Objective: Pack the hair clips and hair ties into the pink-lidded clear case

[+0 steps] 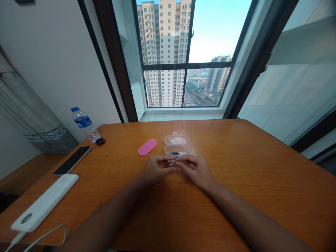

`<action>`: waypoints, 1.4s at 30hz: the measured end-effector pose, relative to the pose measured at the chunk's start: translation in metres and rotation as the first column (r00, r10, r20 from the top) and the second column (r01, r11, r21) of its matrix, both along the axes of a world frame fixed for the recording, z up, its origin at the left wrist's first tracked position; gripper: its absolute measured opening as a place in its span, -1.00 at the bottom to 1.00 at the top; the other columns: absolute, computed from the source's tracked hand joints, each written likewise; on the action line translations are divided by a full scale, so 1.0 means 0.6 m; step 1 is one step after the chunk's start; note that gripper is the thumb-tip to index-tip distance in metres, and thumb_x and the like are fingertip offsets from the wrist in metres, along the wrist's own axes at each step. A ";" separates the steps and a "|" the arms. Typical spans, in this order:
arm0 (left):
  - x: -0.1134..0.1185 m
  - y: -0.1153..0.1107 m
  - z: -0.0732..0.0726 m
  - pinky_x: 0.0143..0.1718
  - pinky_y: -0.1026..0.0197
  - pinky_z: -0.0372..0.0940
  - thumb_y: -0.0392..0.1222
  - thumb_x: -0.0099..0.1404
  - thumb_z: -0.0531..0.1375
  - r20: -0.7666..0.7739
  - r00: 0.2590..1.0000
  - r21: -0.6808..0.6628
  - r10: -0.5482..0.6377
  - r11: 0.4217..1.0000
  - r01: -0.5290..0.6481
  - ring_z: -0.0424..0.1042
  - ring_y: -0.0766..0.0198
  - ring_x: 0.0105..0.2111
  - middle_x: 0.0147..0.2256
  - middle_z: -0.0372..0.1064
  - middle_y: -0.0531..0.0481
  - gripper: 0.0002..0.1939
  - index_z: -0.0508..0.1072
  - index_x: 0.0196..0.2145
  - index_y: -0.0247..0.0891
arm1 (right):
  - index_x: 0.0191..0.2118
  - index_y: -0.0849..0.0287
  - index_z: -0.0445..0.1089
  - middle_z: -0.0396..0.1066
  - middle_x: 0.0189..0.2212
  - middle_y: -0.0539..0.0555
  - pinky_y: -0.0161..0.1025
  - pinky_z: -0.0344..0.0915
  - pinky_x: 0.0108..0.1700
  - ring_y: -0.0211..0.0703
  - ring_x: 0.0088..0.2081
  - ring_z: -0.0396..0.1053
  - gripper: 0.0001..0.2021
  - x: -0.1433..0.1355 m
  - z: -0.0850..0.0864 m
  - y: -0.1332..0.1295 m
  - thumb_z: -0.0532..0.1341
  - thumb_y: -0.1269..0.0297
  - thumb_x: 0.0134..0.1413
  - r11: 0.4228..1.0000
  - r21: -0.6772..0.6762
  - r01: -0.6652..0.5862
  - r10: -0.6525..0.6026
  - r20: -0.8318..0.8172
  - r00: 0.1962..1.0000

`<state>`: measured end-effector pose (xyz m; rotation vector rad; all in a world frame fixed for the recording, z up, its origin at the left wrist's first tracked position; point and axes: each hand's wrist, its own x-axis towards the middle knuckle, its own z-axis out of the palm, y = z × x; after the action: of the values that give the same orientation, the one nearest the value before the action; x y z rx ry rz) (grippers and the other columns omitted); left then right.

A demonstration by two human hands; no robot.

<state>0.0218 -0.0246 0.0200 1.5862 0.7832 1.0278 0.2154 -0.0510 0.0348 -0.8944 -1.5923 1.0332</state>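
Both hands meet above the middle of the wooden table [236, 168]. My left hand [157, 168] and my right hand [193, 170] pinch a small gold-coloured metal piece [172, 163] between thumbs and fingertips. It looks like jewellery, but its exact kind is too small to make out. Just beyond the fingers stands a clear plastic case [166, 150] with its lid [175, 137] raised, and dark and shiny small items [177, 153] lie inside. A thin ring [158, 186] rests on the table below my left hand. To the left of the case is a pink oval piece [147, 147].
Along the table's left side are a water bottle [85, 123] with a blue cap, a round black object [100, 141], a phone [72, 160] and a white power bank [46, 202] with a white cable [52, 229]. A window [187, 65] is beyond the far edge.
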 end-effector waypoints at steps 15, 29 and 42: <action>-0.014 0.023 0.000 -0.22 0.26 0.36 -0.11 0.21 0.27 0.059 0.937 0.090 0.344 0.933 -0.348 0.49 0.22 -0.28 -0.28 0.55 -0.12 -0.73 0.58 -0.20 -0.33 | -0.24 0.17 0.57 0.55 -0.35 0.11 -0.21 0.29 -0.34 -0.14 -0.40 0.36 -0.71 0.039 -0.005 0.031 0.29 0.04 0.11 0.772 0.230 0.593 -0.616 0.041 0.787; -0.024 0.039 0.001 -0.39 0.33 0.29 -0.17 0.17 0.23 -0.008 0.893 0.082 0.449 0.891 -0.447 0.44 0.31 -0.43 -0.40 0.50 -0.04 -0.76 0.56 -0.24 -0.36 | -0.13 0.09 0.58 0.56 -0.23 0.14 -0.07 0.30 -0.06 0.01 -0.17 0.42 -0.73 0.051 -0.009 0.045 0.22 0.09 0.19 0.786 0.370 0.496 -0.604 0.290 0.742; -0.071 0.044 0.018 -0.48 0.32 0.07 -0.24 0.18 0.11 -0.505 0.809 0.367 0.301 0.923 -0.114 0.18 0.37 -0.56 -0.57 0.26 0.09 -0.76 0.55 -0.26 -0.32 | -0.09 0.04 0.51 0.55 -0.23 0.10 -0.10 0.31 -0.10 -0.03 -0.19 0.43 -0.78 0.012 0.008 -0.007 0.15 0.30 0.24 0.865 0.497 -0.072 -0.218 0.501 0.837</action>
<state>-0.0211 0.0019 0.0309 2.1683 1.2606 0.8802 0.2229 -0.0550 0.0397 -0.9160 -2.1472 0.2569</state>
